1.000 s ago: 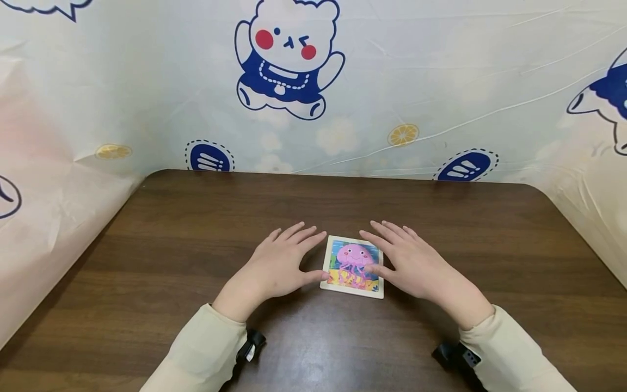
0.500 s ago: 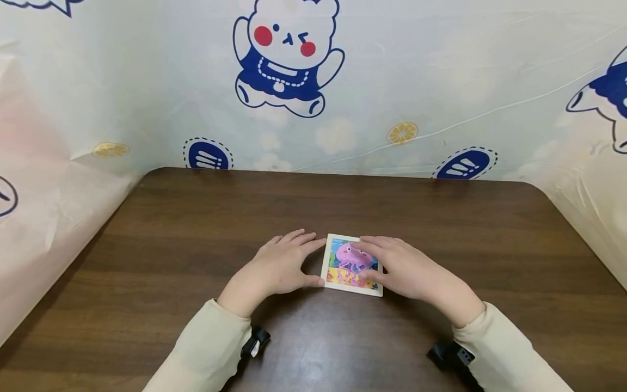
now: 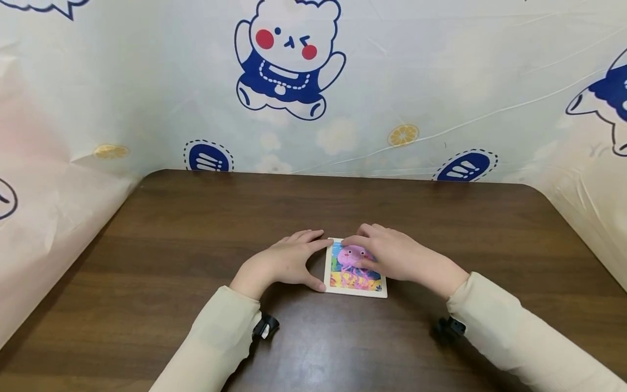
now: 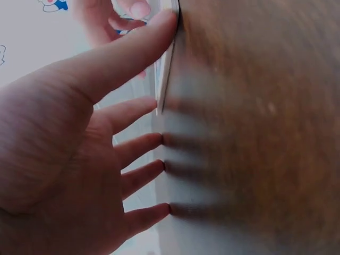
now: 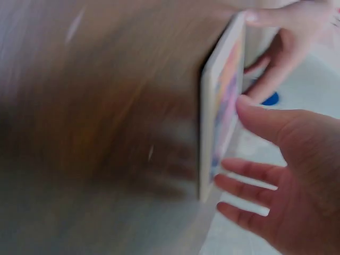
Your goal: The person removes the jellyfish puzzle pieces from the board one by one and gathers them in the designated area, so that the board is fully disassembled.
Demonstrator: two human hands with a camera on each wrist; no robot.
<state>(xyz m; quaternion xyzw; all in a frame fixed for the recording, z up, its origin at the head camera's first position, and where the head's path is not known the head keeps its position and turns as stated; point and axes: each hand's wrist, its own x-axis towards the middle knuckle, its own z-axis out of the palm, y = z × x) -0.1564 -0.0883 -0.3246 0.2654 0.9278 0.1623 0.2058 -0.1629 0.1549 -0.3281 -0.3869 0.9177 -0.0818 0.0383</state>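
A small, square picture board [image 3: 356, 284] with a pale frame and a pink jellyfish-like sea creature on it lies flat on the table. My left hand [image 3: 289, 262] is at its left side, thumb by the near corner and index finger at the far corner. In the left wrist view, the other fingertips [image 4: 162, 166] of that hand reach down to the tabletop. Over the upper right of the picture is my right hand [image 3: 395, 253], covering part of it. Its thumb [image 5: 249, 109] is at the picture's surface, and its fingers are spread and slightly bent. Whether they press cannot be told.
The brown wooden table [image 3: 196, 218] extends on all sides of the board. Behind it hangs a pale printed cloth [image 3: 392, 65] with cartoon figures, which also runs down both sides. A dark wrist camera [image 3: 266, 326] sits under the left sleeve, and another [image 3: 449, 329] under the right.
My right hand has moved left, further over the picture. My left hand has shifted right, its thumb and index finger now at the board's left corners. The board has shifted slightly right.
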